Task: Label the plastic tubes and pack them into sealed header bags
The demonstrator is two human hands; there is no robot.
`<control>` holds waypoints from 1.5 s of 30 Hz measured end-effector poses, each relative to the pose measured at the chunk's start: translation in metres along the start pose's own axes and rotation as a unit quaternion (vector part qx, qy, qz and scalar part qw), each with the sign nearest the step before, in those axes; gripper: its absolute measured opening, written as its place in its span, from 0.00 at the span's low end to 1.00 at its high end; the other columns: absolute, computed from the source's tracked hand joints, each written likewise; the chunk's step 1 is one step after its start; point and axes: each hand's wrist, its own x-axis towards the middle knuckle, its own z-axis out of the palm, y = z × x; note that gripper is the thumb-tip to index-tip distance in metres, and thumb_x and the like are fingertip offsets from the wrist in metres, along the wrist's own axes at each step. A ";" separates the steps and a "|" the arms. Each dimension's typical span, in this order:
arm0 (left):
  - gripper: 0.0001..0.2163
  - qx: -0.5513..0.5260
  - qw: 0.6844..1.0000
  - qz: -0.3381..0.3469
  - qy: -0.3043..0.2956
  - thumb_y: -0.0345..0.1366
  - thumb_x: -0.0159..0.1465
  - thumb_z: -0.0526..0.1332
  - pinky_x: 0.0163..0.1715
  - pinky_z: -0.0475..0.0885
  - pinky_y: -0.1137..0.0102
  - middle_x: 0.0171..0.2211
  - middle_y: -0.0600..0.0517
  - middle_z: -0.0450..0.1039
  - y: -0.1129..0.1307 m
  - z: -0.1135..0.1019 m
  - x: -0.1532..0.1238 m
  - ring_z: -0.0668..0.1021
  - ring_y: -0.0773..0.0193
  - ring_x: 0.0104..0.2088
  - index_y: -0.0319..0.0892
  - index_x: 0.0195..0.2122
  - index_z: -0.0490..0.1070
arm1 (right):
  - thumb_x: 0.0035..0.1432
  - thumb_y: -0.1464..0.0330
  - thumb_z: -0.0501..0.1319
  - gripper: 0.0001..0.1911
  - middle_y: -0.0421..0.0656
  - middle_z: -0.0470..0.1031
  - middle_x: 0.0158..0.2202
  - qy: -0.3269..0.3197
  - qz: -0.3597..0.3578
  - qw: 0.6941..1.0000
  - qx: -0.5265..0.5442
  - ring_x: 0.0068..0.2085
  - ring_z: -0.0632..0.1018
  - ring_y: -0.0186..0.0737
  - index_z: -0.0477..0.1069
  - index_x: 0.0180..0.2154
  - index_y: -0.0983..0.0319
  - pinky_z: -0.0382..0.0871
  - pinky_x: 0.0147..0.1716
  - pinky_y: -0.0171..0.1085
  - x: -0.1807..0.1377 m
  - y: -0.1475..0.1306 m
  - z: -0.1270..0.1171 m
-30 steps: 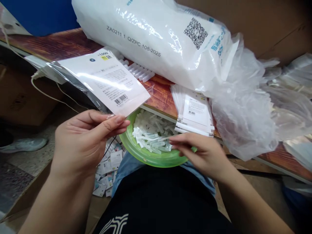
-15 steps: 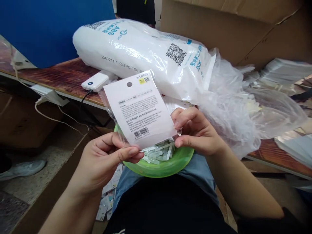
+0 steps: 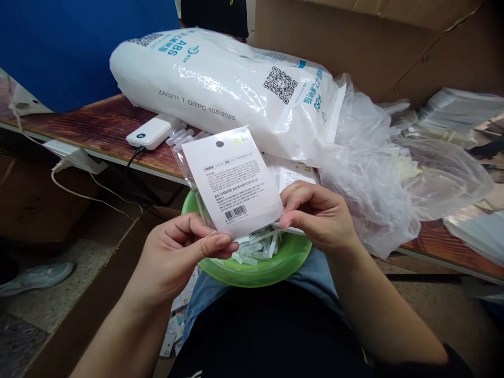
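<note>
A clear plastic packet with a white printed card (image 3: 232, 181) is held up between my two hands, its text and barcode side facing me. My left hand (image 3: 183, 252) pinches its lower left corner between thumb and fingers. At the lower right edge, my right hand (image 3: 321, 215) grips the packet with thumb and fingertips. Below it, a green bowl (image 3: 255, 275) rests on my lap. Small translucent plastic tubes (image 3: 258, 247) lie in the bowl, partly covered by the card and my hands.
Across the table (image 3: 94, 128) lies a large white ABS sack (image 3: 220, 89), with crumpled clear plastic bags (image 3: 366, 173) at its right. A white power bank (image 3: 153, 131) with a cable sits near the table edge. Flat packets (image 3: 460, 113) are stacked at right. Cardboard boxes (image 3: 354, 47) stand behind.
The packet has dropped slightly and its top has tilted back. Both hands keep their hold, the right one a little lower. The view has shifted slightly.
</note>
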 end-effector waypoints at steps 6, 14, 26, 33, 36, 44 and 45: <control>0.11 -0.007 1.000 0.001 -0.002 0.32 0.48 0.74 0.26 0.78 0.77 0.20 0.52 0.78 -0.002 -0.001 0.003 0.81 0.63 0.22 0.39 0.20 0.71 | 0.38 0.76 0.75 0.14 0.39 0.74 0.32 -0.018 0.057 0.997 0.047 0.34 0.76 0.33 0.78 0.30 0.59 0.72 0.32 0.34 -0.004 0.005 -0.004; 0.11 -0.013 0.999 -0.034 0.003 0.30 0.48 0.74 0.26 0.78 0.77 0.20 0.51 0.78 -0.002 0.008 0.001 0.82 0.62 0.23 0.39 0.21 0.70 | 0.42 0.77 0.73 0.09 0.38 0.75 0.27 0.044 0.073 0.996 0.023 0.31 0.75 0.32 0.78 0.25 0.59 0.71 0.30 0.33 -0.007 0.001 -0.006; 0.10 -0.013 0.996 -0.085 0.001 0.33 0.49 0.73 0.29 0.77 0.79 0.21 0.53 0.78 -0.015 0.022 0.007 0.82 0.64 0.26 0.39 0.22 0.72 | 0.43 0.70 0.74 0.09 0.36 0.72 0.23 0.168 0.192 0.966 0.043 0.25 0.71 0.29 0.74 0.23 0.62 0.63 0.26 0.33 -0.018 -0.002 -0.007; 0.10 -0.012 0.995 -0.095 0.018 0.32 0.49 0.73 0.32 0.78 0.75 0.22 0.55 0.78 -0.021 0.030 0.011 0.82 0.64 0.26 0.39 0.22 0.72 | 0.41 0.66 0.75 0.13 0.36 0.71 0.22 0.224 0.193 0.955 -0.011 0.25 0.70 0.30 0.72 0.22 0.62 0.63 0.25 0.34 -0.021 0.003 -0.007; 0.10 -0.019 0.995 -0.096 0.017 0.32 0.49 0.73 0.34 0.79 0.73 0.23 0.55 0.78 -0.023 0.033 0.012 0.82 0.63 0.28 0.39 0.22 0.71 | 0.41 0.66 0.75 0.13 0.36 0.71 0.22 0.240 0.177 0.954 -0.034 0.25 0.70 0.30 0.72 0.22 0.62 0.64 0.26 0.35 -0.022 0.005 -0.006; 0.12 -0.054 0.996 -0.075 0.006 0.29 0.49 0.72 0.37 0.80 0.69 0.29 0.55 0.80 -0.027 0.040 0.013 0.81 0.64 0.33 0.39 0.21 0.67 | 0.40 0.65 0.74 0.13 0.36 0.70 0.21 0.271 0.164 0.946 -0.074 0.25 0.69 0.30 0.71 0.21 0.62 0.63 0.26 0.35 -0.023 0.008 -0.007; 0.12 -0.061 0.996 -0.072 0.002 0.28 0.49 0.72 0.37 0.80 0.69 0.29 0.54 0.80 -0.027 0.041 0.012 0.81 0.64 0.33 0.40 0.21 0.67 | 0.40 0.65 0.74 0.14 0.36 0.70 0.21 0.273 0.162 0.945 -0.074 0.24 0.68 0.30 0.70 0.21 0.62 0.63 0.25 0.34 -0.024 0.008 -0.006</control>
